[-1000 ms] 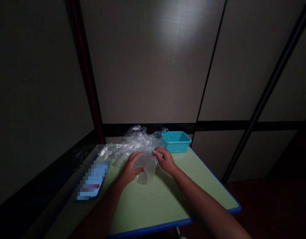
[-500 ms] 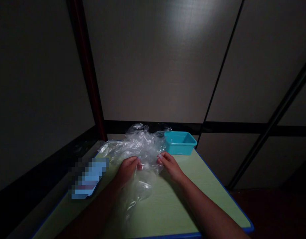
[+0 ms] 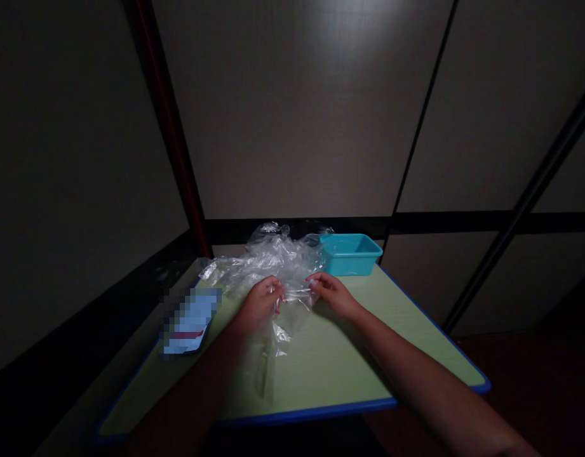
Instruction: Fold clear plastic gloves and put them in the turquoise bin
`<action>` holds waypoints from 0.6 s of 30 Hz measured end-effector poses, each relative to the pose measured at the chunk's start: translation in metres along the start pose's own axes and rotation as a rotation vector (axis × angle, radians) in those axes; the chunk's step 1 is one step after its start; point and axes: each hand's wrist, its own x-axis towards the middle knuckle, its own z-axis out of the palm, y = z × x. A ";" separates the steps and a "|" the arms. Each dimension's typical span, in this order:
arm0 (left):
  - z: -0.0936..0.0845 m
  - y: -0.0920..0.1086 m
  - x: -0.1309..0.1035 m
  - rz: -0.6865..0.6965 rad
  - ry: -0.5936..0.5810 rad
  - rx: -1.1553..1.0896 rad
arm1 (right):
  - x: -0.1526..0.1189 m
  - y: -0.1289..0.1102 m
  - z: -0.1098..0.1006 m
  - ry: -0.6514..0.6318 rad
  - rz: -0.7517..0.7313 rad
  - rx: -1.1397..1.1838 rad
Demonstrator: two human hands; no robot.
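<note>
Between my hands a clear plastic bag (image 3: 288, 327) is stretched at its edge, its lower part hanging toward the table's front. My left hand (image 3: 262, 299) pinches one side of that edge. Opposite it, my right hand (image 3: 334, 293) grips the other side between thumb and fingers. Behind them lies a crumpled heap of clear plastic bags (image 3: 273, 257) on the far part of the table; where the held bag ends and the heap begins is hard to make out.
A turquoise plastic basket (image 3: 353, 260) stands at the back right of the pale green table (image 3: 340, 368), which has a blue edge. A phone (image 3: 192, 320), blurred by pixels, lies at the left. Wall panels (image 3: 296, 127) rise close behind the table.
The camera view has tilted, so the table sits higher in the picture. My hands have come slightly closer together, still holding the plastic bag, whose hanging part has shifted.
</note>
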 end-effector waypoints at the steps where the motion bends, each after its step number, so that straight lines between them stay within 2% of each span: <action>1: 0.001 0.001 -0.001 -0.006 -0.018 -0.002 | -0.001 0.000 0.001 -0.013 0.008 0.003; 6: 0.009 0.003 -0.008 -0.061 -0.155 -0.028 | -0.009 -0.001 0.006 -0.199 0.064 -0.002; 9: 0.010 0.003 -0.010 -0.087 -0.205 -0.040 | -0.011 -0.003 0.000 -0.230 0.102 -0.055; 11: 0.008 0.002 -0.009 -0.125 -0.197 -0.034 | -0.009 -0.006 -0.007 -0.195 0.111 -0.112; 14: 0.002 0.003 -0.006 -0.210 -0.215 -0.008 | -0.004 -0.009 -0.018 -0.084 0.063 -0.207; 18: -0.004 0.004 -0.004 -0.275 -0.178 -0.015 | -0.001 -0.015 -0.026 0.051 0.006 -0.267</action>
